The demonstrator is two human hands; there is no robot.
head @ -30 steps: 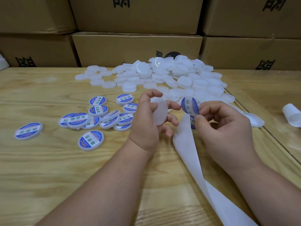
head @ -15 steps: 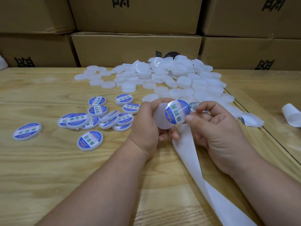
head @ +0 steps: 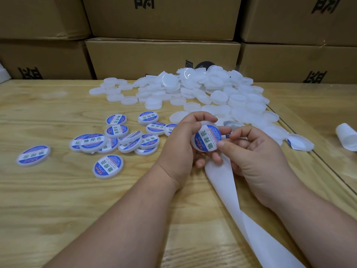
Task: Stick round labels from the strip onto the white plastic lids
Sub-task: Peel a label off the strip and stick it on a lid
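Observation:
My left hand grips a white plastic lid by its rim, held up over the table. A round blue and white label now lies flat on the lid's face. My right hand is beside it, thumb tip touching the label's lower right edge. The white backing strip runs from under my right hand down to the bottom right. A heap of bare white lids lies behind my hands. Several labelled lids lie to the left.
Stacked cardboard boxes wall off the back of the wooden table. The strip's far end with a label lies at right, near a white paper roll. A seam runs across the table on the right.
My right hand brought the peeled label from the strip over to the lid in my left hand. The label went from hanging on my fingertips to lying flat on the lid.

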